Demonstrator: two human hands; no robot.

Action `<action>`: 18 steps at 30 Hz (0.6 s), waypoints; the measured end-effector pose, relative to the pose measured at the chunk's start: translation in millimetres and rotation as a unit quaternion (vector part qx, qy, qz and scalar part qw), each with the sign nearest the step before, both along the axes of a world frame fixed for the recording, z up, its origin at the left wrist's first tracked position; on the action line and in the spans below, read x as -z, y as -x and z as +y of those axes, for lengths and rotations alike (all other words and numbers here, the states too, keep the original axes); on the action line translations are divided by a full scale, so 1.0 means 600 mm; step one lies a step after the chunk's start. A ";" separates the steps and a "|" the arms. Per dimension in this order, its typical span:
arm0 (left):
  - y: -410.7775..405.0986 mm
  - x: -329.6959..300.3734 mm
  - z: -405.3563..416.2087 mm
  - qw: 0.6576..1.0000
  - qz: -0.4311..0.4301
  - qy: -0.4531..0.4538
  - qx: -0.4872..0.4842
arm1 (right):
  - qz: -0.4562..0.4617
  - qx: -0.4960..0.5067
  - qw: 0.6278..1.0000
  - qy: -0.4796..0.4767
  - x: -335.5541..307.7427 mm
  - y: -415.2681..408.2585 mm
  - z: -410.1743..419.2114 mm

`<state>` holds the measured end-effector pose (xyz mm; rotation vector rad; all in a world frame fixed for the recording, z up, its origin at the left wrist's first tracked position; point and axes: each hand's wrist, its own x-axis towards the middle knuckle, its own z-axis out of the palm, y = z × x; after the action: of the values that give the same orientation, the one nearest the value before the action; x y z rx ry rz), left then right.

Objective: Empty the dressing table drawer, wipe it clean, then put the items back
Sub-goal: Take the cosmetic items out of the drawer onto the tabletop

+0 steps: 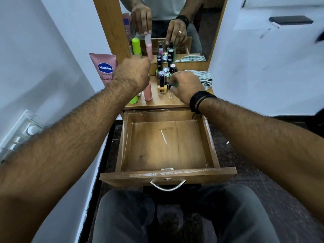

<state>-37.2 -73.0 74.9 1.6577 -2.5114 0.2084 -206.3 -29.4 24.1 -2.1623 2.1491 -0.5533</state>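
The wooden drawer (pixel 208 139) is pulled out and holds nothing; its bottom shows a pale scratch. On the dressing table top (pixel 157 103) stand a pink bottle (pixel 148 92), a lime green bottle (pixel 134 99), a pink Vaseline tube (pixel 103 67) and several nail polish bottles (pixel 162 84). My left hand (pixel 133 73) grips the top of the pink bottle, as the mirror shows. My right hand (pixel 185 86) pinches a small bottle with a green part among the polishes. A checked cloth (pixel 204 77) lies at the table's back right.
A wood-framed mirror (pixel 175 27) rises behind the table. White walls close in on both sides. A phone (pixel 291 20) lies on a shelf at upper right. My knees sit under the drawer front and its metal handle (pixel 167 185).
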 end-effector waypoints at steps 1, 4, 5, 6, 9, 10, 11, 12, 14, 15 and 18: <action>-0.001 0.000 0.001 1.000 0.000 0.001 0.000 | 0.002 -0.001 1.000 0.001 0.000 0.003 0.002; -0.001 -0.003 0.003 1.000 0.004 0.001 0.001 | 0.002 0.005 1.000 0.006 -0.001 0.015 0.006; -0.001 -0.004 0.004 1.000 0.004 -0.001 0.000 | 0.002 0.007 1.000 0.008 -0.002 0.021 0.008; -0.001 -0.006 0.006 1.000 0.005 -0.001 -0.001 | 0.003 0.009 1.000 0.010 -0.002 0.027 0.010; 0.001 -0.014 0.014 1.000 0.009 0.006 -0.006 | 0.005 0.020 1.000 0.014 -0.002 0.050 0.013; 0.002 -0.016 0.017 1.000 0.011 0.016 -0.006 | 0.007 0.028 0.999 0.016 -0.002 0.059 0.013; 0.004 -0.019 0.021 0.999 0.015 0.029 -0.007 | 0.009 0.037 0.999 0.017 -0.001 0.069 0.011; 0.006 -0.023 0.026 0.999 0.021 0.043 -0.010 | 0.009 0.047 0.999 0.016 -0.002 0.078 0.010; 0.013 -0.035 0.037 0.997 0.033 0.069 -0.017 | 0.008 0.067 0.998 0.009 -0.004 0.096 0.007; 0.017 -0.040 0.043 0.996 0.037 0.079 -0.017 | 0.009 0.075 0.997 0.004 -0.004 0.103 0.006; 0.028 -0.052 0.057 0.994 0.045 0.095 -0.003 | 0.019 0.091 0.995 -0.020 -0.001 0.119 0.002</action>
<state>-53.8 -38.7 105.8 1.5646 -2.3398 0.3521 -277.7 -28.1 24.8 -1.9855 2.3729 -0.4771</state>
